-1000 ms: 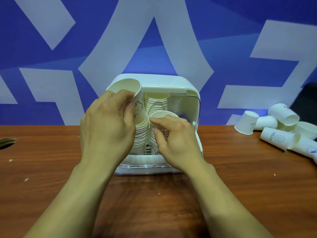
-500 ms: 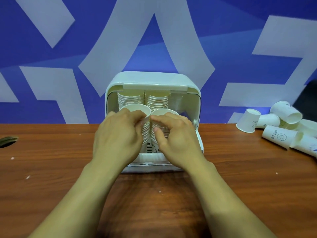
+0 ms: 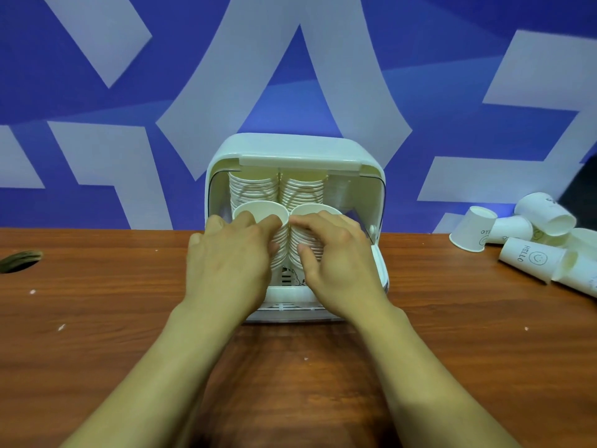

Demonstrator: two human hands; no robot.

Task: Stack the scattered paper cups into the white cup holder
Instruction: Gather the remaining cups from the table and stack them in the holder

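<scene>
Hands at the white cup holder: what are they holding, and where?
Left hand grips the left front cup stack at its top cup's rim; right hand grips the right front cup stack likewise.

Bare left forearm (image 3: pixel 168 360) and bare right forearm (image 3: pixel 416 360), uncovered to the frame edge; bare left hand (image 3: pixel 229 257), bare right hand (image 3: pixel 339 260).

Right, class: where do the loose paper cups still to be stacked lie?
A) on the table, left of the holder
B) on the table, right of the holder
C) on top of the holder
B: the loose paper cups lie tumbled on the wooden table right of the white cup holder.
</scene>
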